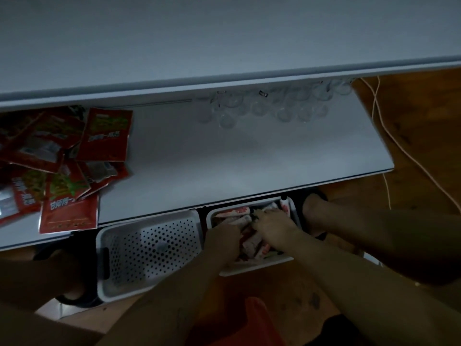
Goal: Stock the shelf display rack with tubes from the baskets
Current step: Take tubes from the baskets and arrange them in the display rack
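Two white baskets stand on the floor under the rack's lower shelf [224, 156]. The right basket [257, 267] holds several red-and-white tubes [252, 242]. Both hands reach down into it. My left hand [222, 239] is at the basket's left side with fingers curled among the tubes. My right hand [274, 226] lies over the pile in the middle, fingers bent down onto the tubes. The dim light hides exactly what each hand grips. The left basket [149, 250] is perforated and shows no tubes.
Several red snack packets [67, 168] lie heaped at the shelf's left end. Clear plastic cups [262, 106] cluster at its back. A white upper shelf [224, 41] overhangs. A white cable [389, 136] runs over the wooden floor on the right. My foot [314, 211] stands beside the right basket.
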Available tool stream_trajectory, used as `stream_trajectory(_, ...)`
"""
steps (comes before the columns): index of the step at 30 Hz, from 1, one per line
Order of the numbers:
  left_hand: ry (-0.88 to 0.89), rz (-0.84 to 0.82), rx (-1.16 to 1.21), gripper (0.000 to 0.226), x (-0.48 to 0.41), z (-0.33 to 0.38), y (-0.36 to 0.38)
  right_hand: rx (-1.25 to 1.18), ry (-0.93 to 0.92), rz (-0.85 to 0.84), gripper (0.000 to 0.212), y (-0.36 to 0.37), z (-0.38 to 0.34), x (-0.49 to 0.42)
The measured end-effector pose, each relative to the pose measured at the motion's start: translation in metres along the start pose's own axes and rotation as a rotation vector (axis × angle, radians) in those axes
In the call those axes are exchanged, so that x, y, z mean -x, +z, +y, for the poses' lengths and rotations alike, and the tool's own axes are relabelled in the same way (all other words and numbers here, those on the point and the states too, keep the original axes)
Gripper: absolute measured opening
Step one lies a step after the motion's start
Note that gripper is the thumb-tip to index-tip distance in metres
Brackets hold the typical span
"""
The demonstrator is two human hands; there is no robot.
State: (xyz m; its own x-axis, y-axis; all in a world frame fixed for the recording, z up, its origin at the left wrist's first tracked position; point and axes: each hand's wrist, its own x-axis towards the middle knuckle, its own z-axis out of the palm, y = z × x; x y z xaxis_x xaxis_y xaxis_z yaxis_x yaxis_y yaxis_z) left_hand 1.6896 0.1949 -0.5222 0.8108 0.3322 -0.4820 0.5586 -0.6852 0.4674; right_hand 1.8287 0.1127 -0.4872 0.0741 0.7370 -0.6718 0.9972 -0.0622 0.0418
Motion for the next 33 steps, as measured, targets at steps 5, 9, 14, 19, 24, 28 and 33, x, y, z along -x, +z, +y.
stream_trajectory(5,-0.024,0.019,-0.049,0.033,-0.001,0.004,-0.034,-0.326,0.113,-0.023,0.02,-0.026,0.022,0.009)
stream_trajectory(9,-0.011,0.097,-0.008,0.011,0.018,0.012,-0.075,-0.656,0.109,0.155,0.016,-0.053,0.027,0.028)
stream_trajectory(14,-0.038,0.268,0.155,0.02,0.047,0.007,-0.121,-0.846,0.09,0.249,0.024,-0.087,0.012,0.047)
stream_trajectory(19,0.003,0.482,0.096,0.014,0.076,0.015,-0.178,-1.032,0.06,0.354,0.027,-0.126,-0.005,0.064)
stream_trajectory(24,0.105,0.695,0.021,0.005,0.109,0.04,-0.248,-1.2,-0.079,0.471,0.015,-0.191,-0.013,0.102)
stream_trajectory(28,0.175,0.861,0.093,0.008,0.136,0.061,-0.305,-1.287,-0.206,0.512,0.019,-0.244,-0.009,0.137)
stream_trajectory(33,0.222,0.944,0.127,0.013,0.156,0.08,-0.367,-1.051,-0.189,0.736,0.02,-0.305,0.008,0.161)
